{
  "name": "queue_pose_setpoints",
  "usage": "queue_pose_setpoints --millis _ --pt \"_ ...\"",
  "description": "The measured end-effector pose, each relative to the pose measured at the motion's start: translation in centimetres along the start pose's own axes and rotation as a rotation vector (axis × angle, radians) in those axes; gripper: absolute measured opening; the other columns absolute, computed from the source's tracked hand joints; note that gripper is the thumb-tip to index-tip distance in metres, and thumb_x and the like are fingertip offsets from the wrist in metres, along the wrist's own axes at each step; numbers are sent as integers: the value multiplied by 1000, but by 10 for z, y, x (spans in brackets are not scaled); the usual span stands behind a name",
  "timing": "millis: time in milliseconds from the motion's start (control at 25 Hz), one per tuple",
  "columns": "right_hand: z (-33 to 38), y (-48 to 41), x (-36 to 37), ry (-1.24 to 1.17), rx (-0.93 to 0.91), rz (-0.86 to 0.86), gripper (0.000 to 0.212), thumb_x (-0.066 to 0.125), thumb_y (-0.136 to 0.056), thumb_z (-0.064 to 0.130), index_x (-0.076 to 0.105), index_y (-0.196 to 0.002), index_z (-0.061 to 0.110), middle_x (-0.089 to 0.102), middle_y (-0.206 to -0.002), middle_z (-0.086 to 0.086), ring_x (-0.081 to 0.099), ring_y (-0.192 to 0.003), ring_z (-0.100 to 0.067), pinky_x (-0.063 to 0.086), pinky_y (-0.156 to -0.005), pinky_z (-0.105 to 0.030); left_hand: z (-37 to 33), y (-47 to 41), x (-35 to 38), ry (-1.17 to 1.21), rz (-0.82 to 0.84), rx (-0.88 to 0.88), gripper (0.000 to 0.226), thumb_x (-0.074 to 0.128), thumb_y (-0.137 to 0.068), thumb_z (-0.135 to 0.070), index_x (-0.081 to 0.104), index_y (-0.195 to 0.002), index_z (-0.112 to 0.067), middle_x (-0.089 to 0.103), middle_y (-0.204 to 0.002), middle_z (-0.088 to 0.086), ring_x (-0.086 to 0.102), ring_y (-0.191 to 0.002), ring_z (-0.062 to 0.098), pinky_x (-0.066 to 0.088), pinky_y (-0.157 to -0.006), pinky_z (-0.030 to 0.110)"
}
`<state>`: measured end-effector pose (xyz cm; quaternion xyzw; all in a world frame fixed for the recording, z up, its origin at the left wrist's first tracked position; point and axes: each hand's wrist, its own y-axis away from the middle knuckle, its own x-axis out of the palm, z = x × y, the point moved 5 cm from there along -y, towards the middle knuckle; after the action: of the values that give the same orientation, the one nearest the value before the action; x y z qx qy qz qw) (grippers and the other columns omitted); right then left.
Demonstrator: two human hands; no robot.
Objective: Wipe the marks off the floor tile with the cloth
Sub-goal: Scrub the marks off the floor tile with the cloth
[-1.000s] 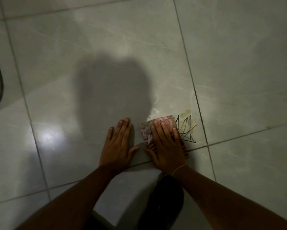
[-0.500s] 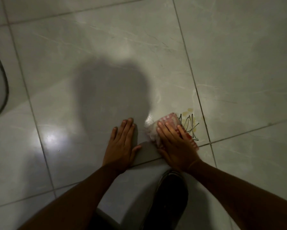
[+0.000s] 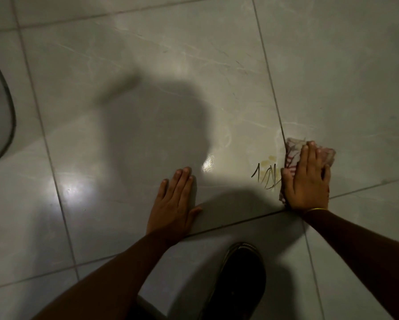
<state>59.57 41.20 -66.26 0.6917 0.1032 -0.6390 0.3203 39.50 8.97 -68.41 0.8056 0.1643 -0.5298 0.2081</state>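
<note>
Pressing flat, the right hand (image 3: 305, 179) is pinning the cloth (image 3: 293, 158) beside the marks (image 3: 265, 176). The left hand (image 3: 174, 202) is lying spread on the floor tile (image 3: 147, 65).

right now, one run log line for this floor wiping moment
phase: wiping | right hand: flat on red-and-white patterned cloth | left hand: flat on pale glossy floor tile | black scribble marks: partly visible left of cloth

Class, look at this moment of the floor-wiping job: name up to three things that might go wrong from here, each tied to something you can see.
1. The cloth under the right hand lies beside the black marks, mostly across the grout line, so a stroke may miss them.
2. A yellowish stain sits above the marks; wiping may smear it.
3. The left hand braces flat on the glossy tile; it might slip.
</note>
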Motion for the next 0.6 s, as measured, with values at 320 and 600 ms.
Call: queue_pose_setpoints --millis 320,600 --pt "8 102 38 39 -62 105 83 20 -110 59 13 -172 5 3 -182 -11 13 -168 -39 16 -133 -63 1 0 0 -5 -2 0 79 34 -108 -61 21 -168 -11 7 -180 6 5 -167 25 6 -133 47" --pt "43 24 15 -7 -104 29 82 24 -107 55 12 -173 8 8 -183 -14 9 -169 -37 16 -132 -65 1 0 -1 -3 -12 -2 79 33 -108 -61 22 -168 -10 13 -180 9 7 -167 26 7 -133 47"
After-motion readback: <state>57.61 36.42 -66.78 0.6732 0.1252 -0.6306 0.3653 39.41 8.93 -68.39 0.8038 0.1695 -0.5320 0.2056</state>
